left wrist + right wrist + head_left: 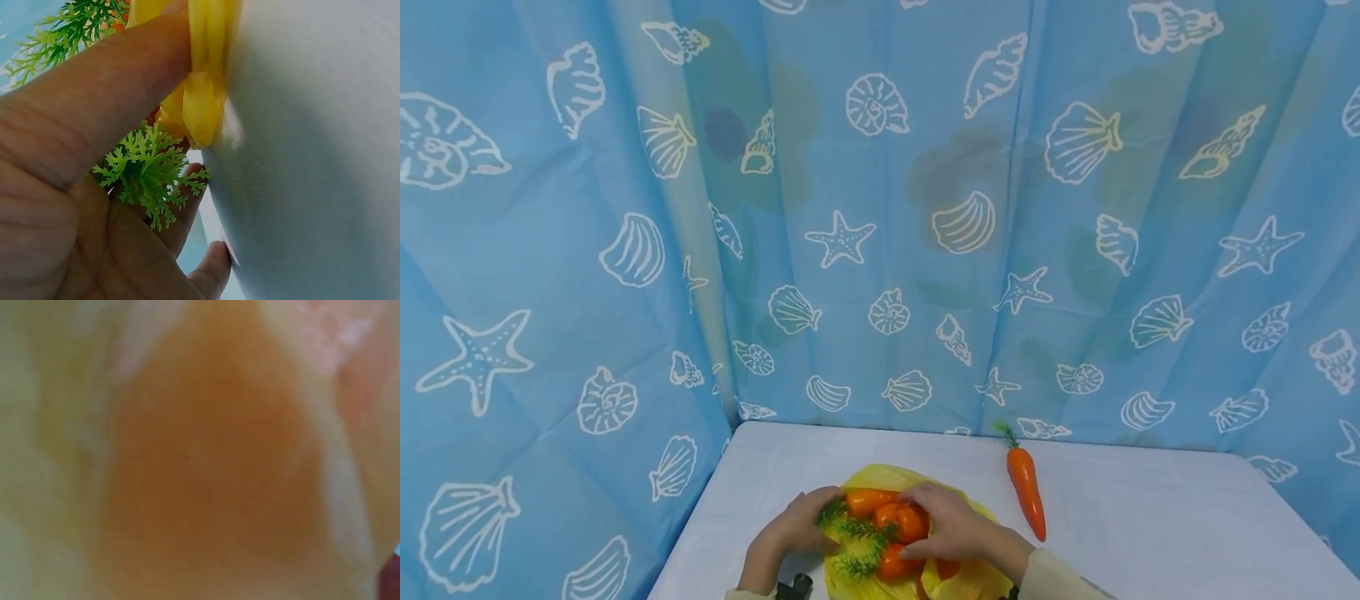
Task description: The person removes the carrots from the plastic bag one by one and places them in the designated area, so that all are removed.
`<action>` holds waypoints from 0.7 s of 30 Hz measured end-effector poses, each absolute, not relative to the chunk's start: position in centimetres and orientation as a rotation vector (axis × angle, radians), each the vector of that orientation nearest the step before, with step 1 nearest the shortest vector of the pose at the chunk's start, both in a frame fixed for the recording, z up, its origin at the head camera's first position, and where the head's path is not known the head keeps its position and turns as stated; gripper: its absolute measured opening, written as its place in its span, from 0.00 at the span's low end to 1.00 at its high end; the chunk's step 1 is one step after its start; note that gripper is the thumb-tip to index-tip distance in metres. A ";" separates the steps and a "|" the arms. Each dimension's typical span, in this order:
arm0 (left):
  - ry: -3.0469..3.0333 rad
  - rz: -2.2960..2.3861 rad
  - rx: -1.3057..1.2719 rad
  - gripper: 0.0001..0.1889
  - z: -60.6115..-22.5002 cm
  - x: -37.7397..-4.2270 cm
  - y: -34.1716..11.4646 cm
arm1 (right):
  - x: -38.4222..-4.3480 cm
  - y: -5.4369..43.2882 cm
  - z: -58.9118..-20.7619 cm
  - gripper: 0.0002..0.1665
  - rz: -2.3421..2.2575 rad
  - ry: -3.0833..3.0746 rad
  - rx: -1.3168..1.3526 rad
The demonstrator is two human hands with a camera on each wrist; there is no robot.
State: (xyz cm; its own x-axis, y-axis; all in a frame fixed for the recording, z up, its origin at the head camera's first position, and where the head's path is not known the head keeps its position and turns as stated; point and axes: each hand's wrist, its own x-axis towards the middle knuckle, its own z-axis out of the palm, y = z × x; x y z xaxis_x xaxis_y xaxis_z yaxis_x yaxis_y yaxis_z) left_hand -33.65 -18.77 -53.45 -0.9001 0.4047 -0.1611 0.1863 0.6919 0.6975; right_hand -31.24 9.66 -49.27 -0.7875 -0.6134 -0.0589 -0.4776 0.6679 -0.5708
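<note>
Several orange carrots [898, 562] with feathery green tops [859, 567] lie bunched in a spread yellow plastic bag [887, 477]. From the left, my left hand [801, 523] cups the leafy side of the bunch; in the left wrist view, one finger touches the yellow bag [203, 109] and leaves [147, 165] lie by the palm. My right hand [958, 525] curves round the carrots from the right, thumb below and fingers above, holding them. In the right wrist view, a blurred orange shape [212, 456] fills the middle between yellowish folds.
A single carrot [1026, 492] with a green top lies apart on the white table [1135, 517], to the right of the bag. Blue curtains [880, 208] with white shell patterns hang behind the table and at both sides.
</note>
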 end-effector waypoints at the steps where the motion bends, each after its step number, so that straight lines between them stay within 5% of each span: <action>1: 2.600 1.022 0.475 0.37 -53.5 -33.7 -18.8 | -31.3 9.6 -49.4 0.35 -0.783 2.645 -0.869; 6: 2.591 1.022 0.495 0.36 -53.5 -33.6 -18.7 | -31.6 9.5 -49.9 0.27 -0.744 2.670 -0.841; 21: 2.592 1.020 0.470 0.37 -53.8 -33.5 -18.9 | -31.3 9.3 -49.6 0.23 -0.714 2.634 -0.953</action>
State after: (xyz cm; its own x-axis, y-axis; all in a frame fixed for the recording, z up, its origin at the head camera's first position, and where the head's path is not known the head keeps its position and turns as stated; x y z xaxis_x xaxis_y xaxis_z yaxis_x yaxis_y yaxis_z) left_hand -33.53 -18.88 -53.81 -0.8962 0.4103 -0.1688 0.1853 0.6918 0.6979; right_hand -31.31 9.27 -49.61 -0.7547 -0.6528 -0.0656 -0.5304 0.6658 -0.5247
